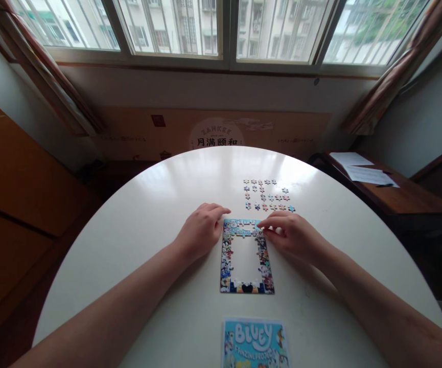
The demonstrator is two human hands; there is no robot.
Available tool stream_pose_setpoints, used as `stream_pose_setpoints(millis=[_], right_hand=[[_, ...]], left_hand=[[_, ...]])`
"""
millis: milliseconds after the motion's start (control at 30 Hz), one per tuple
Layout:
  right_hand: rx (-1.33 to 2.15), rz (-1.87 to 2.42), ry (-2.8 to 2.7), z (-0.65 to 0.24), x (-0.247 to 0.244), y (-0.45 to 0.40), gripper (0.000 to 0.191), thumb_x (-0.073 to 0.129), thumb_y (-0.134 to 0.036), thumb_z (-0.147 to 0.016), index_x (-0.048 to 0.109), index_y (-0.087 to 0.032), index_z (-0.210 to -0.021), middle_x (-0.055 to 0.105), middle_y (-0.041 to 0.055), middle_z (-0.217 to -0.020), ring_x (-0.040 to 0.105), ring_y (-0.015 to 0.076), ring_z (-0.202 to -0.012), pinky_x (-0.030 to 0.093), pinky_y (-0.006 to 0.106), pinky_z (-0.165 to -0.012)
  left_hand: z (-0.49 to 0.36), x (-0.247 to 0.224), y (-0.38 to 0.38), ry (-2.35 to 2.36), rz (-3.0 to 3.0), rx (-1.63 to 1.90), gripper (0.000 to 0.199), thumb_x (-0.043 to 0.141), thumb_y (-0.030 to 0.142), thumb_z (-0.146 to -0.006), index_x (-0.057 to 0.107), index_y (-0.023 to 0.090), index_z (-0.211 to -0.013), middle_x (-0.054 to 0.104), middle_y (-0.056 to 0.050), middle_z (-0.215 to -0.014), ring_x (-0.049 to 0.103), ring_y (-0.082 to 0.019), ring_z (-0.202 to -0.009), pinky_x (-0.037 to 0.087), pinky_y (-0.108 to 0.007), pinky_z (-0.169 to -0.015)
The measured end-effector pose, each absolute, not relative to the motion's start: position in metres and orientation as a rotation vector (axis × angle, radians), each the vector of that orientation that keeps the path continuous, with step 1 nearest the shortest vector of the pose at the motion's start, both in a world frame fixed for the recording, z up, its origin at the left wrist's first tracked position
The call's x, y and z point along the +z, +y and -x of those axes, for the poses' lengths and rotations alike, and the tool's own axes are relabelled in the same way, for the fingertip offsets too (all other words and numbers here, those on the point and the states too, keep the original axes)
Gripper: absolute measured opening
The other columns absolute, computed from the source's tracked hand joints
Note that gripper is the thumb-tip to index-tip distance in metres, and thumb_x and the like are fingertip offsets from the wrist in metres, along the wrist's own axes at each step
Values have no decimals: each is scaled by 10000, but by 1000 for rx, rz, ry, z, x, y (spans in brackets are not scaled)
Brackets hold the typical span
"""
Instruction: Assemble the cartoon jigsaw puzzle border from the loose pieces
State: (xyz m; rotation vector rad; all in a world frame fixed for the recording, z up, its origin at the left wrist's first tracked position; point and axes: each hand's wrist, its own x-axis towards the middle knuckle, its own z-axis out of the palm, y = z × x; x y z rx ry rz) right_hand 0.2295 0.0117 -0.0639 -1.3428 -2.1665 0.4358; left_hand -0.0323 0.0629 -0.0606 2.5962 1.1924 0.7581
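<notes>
A partly assembled jigsaw puzzle (pixel 226 260) lies flat on the white round table, its border joined around a bare middle. My left hand (pixel 204 227) rests beside its upper left corner, fingers apart and holding nothing. At the upper right corner is my right hand (pixel 287 232), its thumb and fingertips brought together over the puzzle's edge; whatever they may hold is too small to make out. Loose puzzle pieces (pixel 262 197) are spread in rows beyond the puzzle. Nearer to me lies a blue Bluey picture sheet (pixel 255 340).
The white table (pixel 129 245) has a curved far edge. A brown side table (pixel 408 197) with papers (pixel 370 175) and a pen stands at the right. Behind are a printed cardboard panel (pixel 289 130), windows and curtains. Wooden cabinets (pixel 14 168) stand at the left.
</notes>
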Motion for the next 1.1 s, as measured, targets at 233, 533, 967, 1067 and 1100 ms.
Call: stream_pose_setpoints(millis=[233, 533, 967, 1067, 1100], right_hand=[[477, 1305, -2219, -233, -63, 12, 311, 620, -218, -882, 734, -255, -1169, 721, 68, -965, 641, 177, -832, 535, 326, -702], [528, 1284, -2156, -235, -67, 14, 342, 594, -187, -883, 713, -229, -1200, 715, 55, -932, 640, 148, -769, 548, 295, -675], [367, 1316, -2204, -226, -66, 12, 306, 620, -172, -882, 724, -272, -1151, 732, 42, -950, 653, 188, -862, 534, 354, -769], [341, 1353, -2151, -228, -63, 10, 310, 598, -172, -888, 720, -271, -1156, 740, 35, -988, 661, 171, -822, 537, 334, -741], [312, 1375, -2115, -230, -60, 10, 306, 583, -173, -894, 724, -267, -1149, 742, 32, -999, 663, 165, -805, 537, 326, -731]], left_hand=[[33, -62, 63, 1197, -2664, 679, 414, 547, 40, -814, 653, 166, -1193, 683, -95, -1200, 599, -262, -1124, 506, -465, -1015], [31, -66, 62, 1237, -2676, 640, 391, 539, 68, -839, 644, 178, -1199, 676, -84, -1218, 587, -268, -1133, 492, -468, -1010], [31, -62, 63, 1224, -2663, 662, 236, 511, 55, -859, 671, 179, -979, 695, -73, -1095, 598, -255, -1055, 504, -439, -956], [32, -62, 65, 1214, -2645, 677, 232, 509, 62, -868, 677, 180, -978, 698, -73, -1098, 598, -251, -1056, 506, -437, -960], [32, -63, 66, 1211, -2635, 687, 230, 507, 66, -874, 679, 180, -975, 700, -73, -1096, 600, -249, -1052, 509, -436, -961]])
